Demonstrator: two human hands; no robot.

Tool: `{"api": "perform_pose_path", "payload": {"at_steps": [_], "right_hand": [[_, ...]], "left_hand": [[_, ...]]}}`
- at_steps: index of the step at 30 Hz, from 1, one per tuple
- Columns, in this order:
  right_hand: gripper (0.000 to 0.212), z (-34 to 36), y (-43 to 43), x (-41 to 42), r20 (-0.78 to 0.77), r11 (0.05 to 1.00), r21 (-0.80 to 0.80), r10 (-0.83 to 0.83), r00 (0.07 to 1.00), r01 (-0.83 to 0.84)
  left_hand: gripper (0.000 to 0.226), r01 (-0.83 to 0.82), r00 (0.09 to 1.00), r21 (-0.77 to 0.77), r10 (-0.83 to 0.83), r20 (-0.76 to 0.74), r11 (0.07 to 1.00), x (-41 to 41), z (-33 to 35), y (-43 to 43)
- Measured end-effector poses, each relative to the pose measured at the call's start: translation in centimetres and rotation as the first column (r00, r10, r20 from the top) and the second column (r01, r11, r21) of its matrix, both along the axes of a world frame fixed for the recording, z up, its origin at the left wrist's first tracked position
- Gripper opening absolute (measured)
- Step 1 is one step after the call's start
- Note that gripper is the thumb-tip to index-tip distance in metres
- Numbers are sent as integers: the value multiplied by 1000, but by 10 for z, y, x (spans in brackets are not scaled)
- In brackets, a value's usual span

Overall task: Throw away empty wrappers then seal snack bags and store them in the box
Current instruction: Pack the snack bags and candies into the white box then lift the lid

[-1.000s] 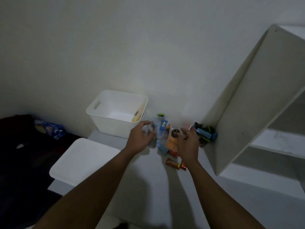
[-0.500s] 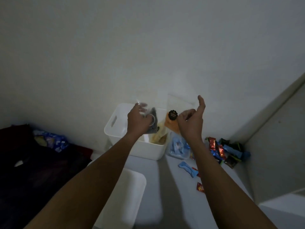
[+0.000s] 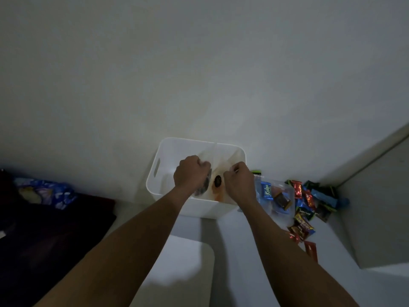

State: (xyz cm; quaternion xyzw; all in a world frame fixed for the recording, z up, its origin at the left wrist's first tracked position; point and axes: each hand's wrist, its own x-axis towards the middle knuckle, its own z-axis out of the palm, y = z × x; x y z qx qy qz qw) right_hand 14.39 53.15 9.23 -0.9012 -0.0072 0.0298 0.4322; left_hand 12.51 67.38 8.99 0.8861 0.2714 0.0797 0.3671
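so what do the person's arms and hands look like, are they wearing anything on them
The left hand and the right hand are both bare, with no gloves. No ring, watch or bracelet shows, though the light is dim. The left forearm and the right forearm are uncovered down to the frame's edge, with no sleeve in view.

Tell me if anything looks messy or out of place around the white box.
Yes. Loose snack packets lie scattered in a heap right of the white box, a few strays trailing nearer the camera. A clear bag of snacks lies on its side between the box and the heap. Nothing looks torn or broken.
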Motion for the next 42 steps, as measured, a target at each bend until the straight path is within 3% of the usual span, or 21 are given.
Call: {"api": "perform_pose_path", "payload": {"at_steps": [3, 6, 12, 15, 19, 21, 24, 27, 31, 35, 39, 42], "right_hand": [[21, -7, 5, -2, -118, 987, -153, 33, 992, -51], [36, -13, 10, 0, -234, 973, -210, 44, 971, -95], [42, -11, 6, 13, -350, 924, -317, 94, 932, -213], [37, -10, -4, 21, -345, 866, -427, 110, 932, -260], [37, -14, -19, 31, -342, 863, -451, 66, 937, -225], [32, -14, -27, 31, -250, 891, -431, 34, 968, -143], [29, -14, -36, 24, -129, 930, -365, -15, 992, -34], [32, -20, -44, 20, -153, 963, -269, -46, 987, 3], [28, -29, -49, 17, -174, 973, -228, -22, 984, -19], [26, -34, -52, 16, -164, 980, -195, -8, 986, -25], [32, -34, -61, 13, -124, 984, -176, 15, 992, -37], [36, -34, -77, 15, -110, 989, -149, -9, 994, -7]], "left_hand": [[24, 136, 982, 1, -135, -132, 991, 3, -10, 7], [21, 222, 949, -159, -251, -189, 962, 9, -24, 9], [14, 180, 898, -575, -372, -235, 798, 20, -30, -6], [18, 146, 855, -672, -435, -284, 726, 25, -34, -13], [22, 226, 805, -559, -476, -355, 798, 32, -39, -19], [20, 283, 791, -504, -496, -358, 816, 32, -43, -23], [50, 330, 780, -504, -532, -330, 798, 34, -51, -26], [70, 378, 735, -560, -606, -304, 738, 37, -54, -32], [60, 426, 711, -581, -654, -259, 693, 37, -58, -40], [67, 449, 718, -487, -627, -303, 749, 41, -70, -39], [18, 384, 766, -426, -540, -349, 819, 45, -61, -42], [44, 376, 880, -240, -426, -211, 895, 56, -47, -55]]}}
